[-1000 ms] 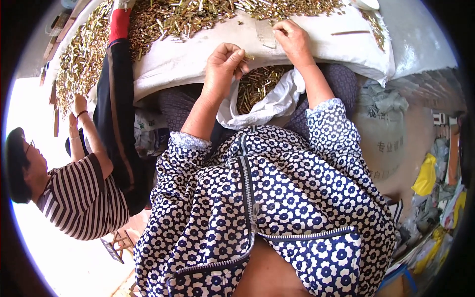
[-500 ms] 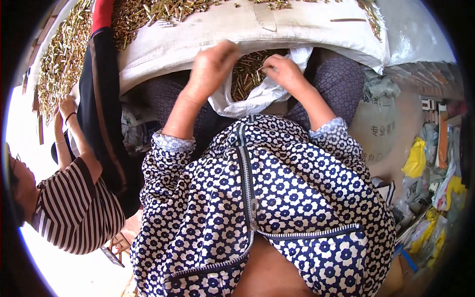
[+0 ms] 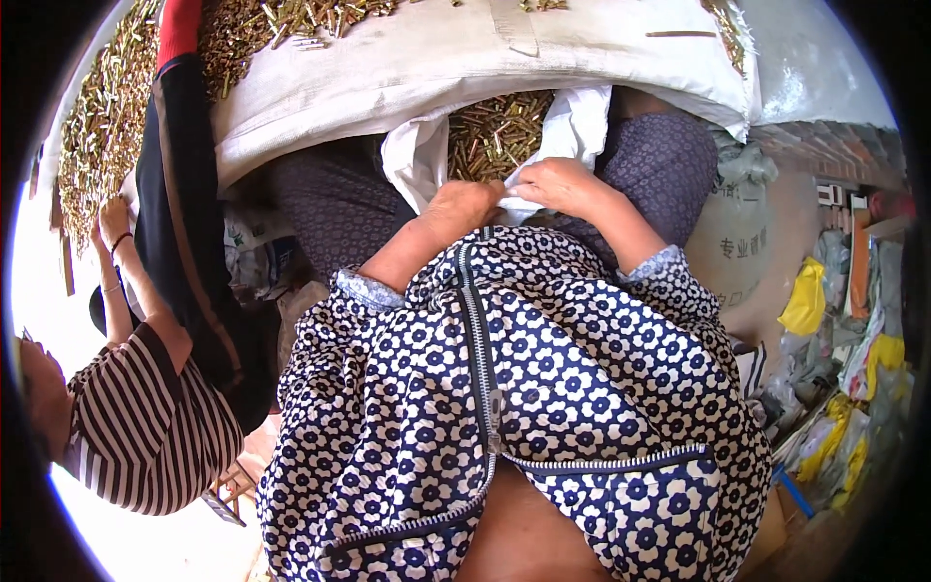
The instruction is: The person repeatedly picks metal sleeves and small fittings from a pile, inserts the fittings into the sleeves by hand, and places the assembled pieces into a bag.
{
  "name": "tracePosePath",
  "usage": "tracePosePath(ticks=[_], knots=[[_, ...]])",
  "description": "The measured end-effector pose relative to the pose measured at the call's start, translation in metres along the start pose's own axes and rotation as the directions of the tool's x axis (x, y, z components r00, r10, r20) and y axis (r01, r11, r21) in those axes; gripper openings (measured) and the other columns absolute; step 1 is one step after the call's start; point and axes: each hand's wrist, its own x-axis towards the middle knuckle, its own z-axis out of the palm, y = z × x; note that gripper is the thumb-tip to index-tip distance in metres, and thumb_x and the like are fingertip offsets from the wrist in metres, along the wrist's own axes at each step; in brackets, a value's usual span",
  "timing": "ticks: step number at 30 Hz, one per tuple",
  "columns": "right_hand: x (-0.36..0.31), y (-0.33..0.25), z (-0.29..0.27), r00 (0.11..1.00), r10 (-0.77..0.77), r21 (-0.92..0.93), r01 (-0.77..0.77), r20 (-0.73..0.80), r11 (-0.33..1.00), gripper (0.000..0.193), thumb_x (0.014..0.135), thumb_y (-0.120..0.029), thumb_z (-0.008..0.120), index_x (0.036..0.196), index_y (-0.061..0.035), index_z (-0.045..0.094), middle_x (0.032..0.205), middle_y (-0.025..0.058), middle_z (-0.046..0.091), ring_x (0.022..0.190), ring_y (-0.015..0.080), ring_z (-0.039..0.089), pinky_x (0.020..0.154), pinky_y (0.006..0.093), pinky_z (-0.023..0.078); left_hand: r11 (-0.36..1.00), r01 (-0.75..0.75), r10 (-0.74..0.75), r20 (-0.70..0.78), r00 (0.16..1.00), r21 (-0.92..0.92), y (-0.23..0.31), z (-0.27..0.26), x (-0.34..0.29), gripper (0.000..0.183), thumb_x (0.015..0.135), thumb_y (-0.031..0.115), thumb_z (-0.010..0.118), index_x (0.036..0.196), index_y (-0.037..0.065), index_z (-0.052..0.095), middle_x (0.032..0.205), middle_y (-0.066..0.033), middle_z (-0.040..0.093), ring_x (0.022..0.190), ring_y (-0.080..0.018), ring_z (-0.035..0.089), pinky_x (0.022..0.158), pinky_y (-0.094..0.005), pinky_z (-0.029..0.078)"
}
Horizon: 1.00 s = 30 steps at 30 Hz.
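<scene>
A white bag (image 3: 415, 155) rests between my knees, its mouth spread open and filled with small brass-coloured metal cylinders (image 3: 497, 134). Both hands meet at its near rim. My left hand (image 3: 464, 205) is closed on the rim with the fingertips pointing right. Close beside it, my right hand (image 3: 562, 184) pinches a fold of the same white rim. The fingertips of both hands are partly hidden, so anything small between them cannot be made out.
A white cloth-covered surface (image 3: 601, 48) spans the far side, with heaps of similar cylinders (image 3: 107, 145) at left. A thin stick (image 3: 681, 34) lies on it. A co-worker in a striped shirt (image 3: 145, 427) handles the left heap. Plastic bags, some yellow (image 3: 805, 296), pile up at right.
Both hands have come down toward me from above the bag to its near rim and closed on it. The bag's mouth is wider, showing more cylinders.
</scene>
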Motion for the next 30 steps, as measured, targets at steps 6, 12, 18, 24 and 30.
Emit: tracePosePath(ticks=[6, 12, 18, 24, 30], knots=[[-0.036, -0.015, 0.01, 0.994, -0.046, -0.099, 0.036, -0.099, 0.994, 0.036, 0.072, -0.031, 0.069, 0.097, -0.0056, 0.06, 0.094, 0.0126, 0.064, 0.098, 0.0324, 0.057, 0.086, 0.043, 0.043, 0.998, -0.062, 0.062, 0.002, 0.998, 0.003, 0.009, 0.001, -0.002, 0.016, 0.081, 0.013, 0.058, 0.095, 0.006, 0.057, 0.077, -0.0205, 0.064, 0.077, -0.0379, 0.064, 0.067, -0.0471, 0.05], [-0.042, -0.029, 0.0, 0.924, -0.223, -0.294, 0.13, -0.311, 0.947, 0.012, 0.068, -0.003, 0.061, 0.079, -0.0077, 0.058, 0.077, 0.006, 0.059, 0.083, 0.0263, 0.056, 0.075, 0.0386, 0.042, 0.976, -0.216, 0.22, -0.179, 0.959, 0.042, 0.015, -0.01, -0.013, 0.018, 0.072, 0.008, 0.06, 0.089, 0.006, 0.054, 0.066, -0.0164, 0.061, 0.065, -0.0351, 0.063, 0.059, -0.0442, 0.05], [-0.059, -0.044, -0.013, 0.937, -0.202, -0.33, 0.102, -0.285, 0.939, 0.009, 0.068, -0.003, 0.06, 0.076, -0.0071, 0.057, 0.075, 0.0054, 0.058, 0.081, 0.0251, 0.056, 0.073, 0.0371, 0.042, 0.97, -0.23, 0.238, -0.114, 0.965, 0.078, 0.027, -0.021, -0.013, 0.016, 0.074, 0.01, 0.059, 0.088, 0.005, 0.055, 0.066, -0.016, 0.062, 0.066, -0.0338, 0.065, 0.058, -0.0428, 0.051], [-0.052, -0.042, -0.008, 0.966, -0.08, -0.24, 0.019, -0.245, 0.971, 0.008, 0.075, -0.013, 0.063, 0.076, -0.0055, 0.058, 0.074, 0.0114, 0.062, 0.077, 0.0308, 0.06, 0.071, 0.0437, 0.045, 0.985, -0.106, 0.109, 0.019, 0.994, -0.136, 0.026, -0.033, -0.004, 0.028, 0.086, 0.031, 0.056, 0.097, 0.005, 0.059, 0.077, -0.0177, 0.065, 0.076, -0.035, 0.064, 0.066, -0.0424, 0.051], [-0.041, -0.051, -0.005, 0.956, -0.085, -0.179, 0.035, -0.281, 0.983, 0.016, 0.077, -0.021, 0.067, 0.077, -0.0059, 0.061, 0.077, 0.0127, 0.064, 0.078, 0.0318, 0.061, 0.072, 0.0435, 0.046, 0.98, 0.026, -0.006, 0.102, 0.995, -0.197, -0.024, -0.027, 0.024, 0.049, 0.091, 0.049, 0.048, 0.102, 0.003, 0.061, 0.093, -0.0222, 0.064, 0.092, -0.0384, 0.06, 0.082, -0.0429, 0.047]])
